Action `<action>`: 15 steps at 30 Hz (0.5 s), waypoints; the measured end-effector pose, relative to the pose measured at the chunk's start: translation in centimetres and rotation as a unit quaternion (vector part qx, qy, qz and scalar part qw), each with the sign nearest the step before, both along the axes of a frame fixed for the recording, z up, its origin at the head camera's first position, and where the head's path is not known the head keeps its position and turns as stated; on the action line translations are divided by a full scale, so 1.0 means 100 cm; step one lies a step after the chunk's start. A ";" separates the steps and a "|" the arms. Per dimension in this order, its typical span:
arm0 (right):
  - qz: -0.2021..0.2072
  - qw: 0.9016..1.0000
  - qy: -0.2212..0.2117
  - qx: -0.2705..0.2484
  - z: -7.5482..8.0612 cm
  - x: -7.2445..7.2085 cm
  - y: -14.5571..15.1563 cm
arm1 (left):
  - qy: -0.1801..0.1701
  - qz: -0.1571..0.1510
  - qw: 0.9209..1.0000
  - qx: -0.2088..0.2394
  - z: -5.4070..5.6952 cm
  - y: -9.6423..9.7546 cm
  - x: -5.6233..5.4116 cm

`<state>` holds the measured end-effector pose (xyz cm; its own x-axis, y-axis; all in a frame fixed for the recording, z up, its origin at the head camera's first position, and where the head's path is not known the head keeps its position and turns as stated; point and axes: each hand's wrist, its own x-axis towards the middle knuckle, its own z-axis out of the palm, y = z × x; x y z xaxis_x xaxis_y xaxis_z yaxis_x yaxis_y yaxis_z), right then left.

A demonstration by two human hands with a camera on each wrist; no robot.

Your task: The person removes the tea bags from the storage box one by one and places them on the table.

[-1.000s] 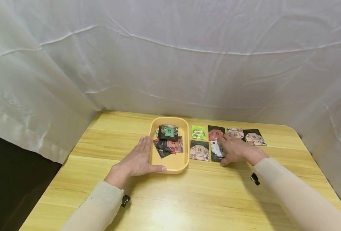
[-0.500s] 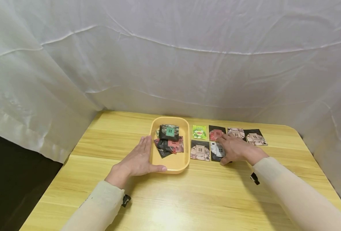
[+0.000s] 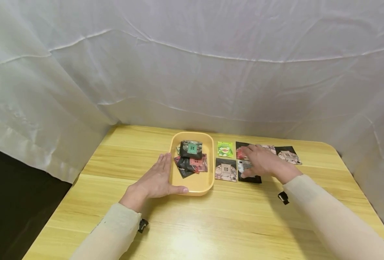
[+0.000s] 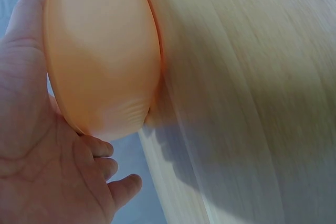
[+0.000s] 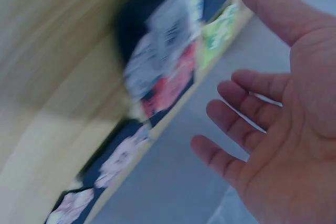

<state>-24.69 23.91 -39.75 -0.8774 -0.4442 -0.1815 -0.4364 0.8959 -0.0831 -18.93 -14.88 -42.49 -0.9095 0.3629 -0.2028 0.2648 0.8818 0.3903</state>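
My left hand (image 3: 154, 180) lies along the left side of a yellow plastic tray (image 3: 196, 185), fingers straight against its wall and thumb on the near rim. Several tea bag sachets, one with a green label (image 3: 191, 148) on top, lie piled in the tray. Right of it, my right hand (image 3: 261, 160) is over two rows of flat sachets, fingers spread and holding nothing. Partly under it are a black sachet with a silver-white front (image 3: 253, 179) and a red-fronted one (image 3: 239, 146). In the right wrist view the palm and fingers stand apart from these sachets.
A green tea sachet (image 3: 225, 149) and a black one with a pink floral front (image 3: 226, 169) lie between the tray and my right hand. Another sachet (image 3: 288, 155) is at the far right of the row. A pale cloth (image 3: 211, 72) hangs behind the wooden table (image 3: 192, 231).
My right hand has shifted slightly left and its fingers have lifted and spread, uncovering more of the silver-white sachet. The left hand stays at the tray.
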 end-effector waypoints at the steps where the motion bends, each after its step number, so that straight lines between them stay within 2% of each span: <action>1: 0.001 1.000 0.010 -0.006 0.003 0.000 -0.004 | 0.000 0.000 1.000 0.000 0.000 0.000 0.000; 6: 0.027 0.998 0.056 -0.015 0.016 0.000 -0.029 | -0.001 0.001 1.000 0.000 0.000 0.000 0.000; 10: 0.038 0.997 0.057 -0.028 0.021 -0.004 -0.052 | -0.002 0.001 1.000 -0.005 0.000 -0.001 0.000; 15: 0.048 0.996 0.057 -0.047 0.018 -0.009 -0.087 | -0.001 0.001 1.000 -0.004 -0.001 -0.001 0.000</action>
<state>-25.57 15.24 -37.97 -0.8424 -0.5375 -0.0369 -0.5312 0.8401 -0.1098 -18.94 -14.97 -42.55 -0.9098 0.3592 -0.2077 0.2624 0.8858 0.3828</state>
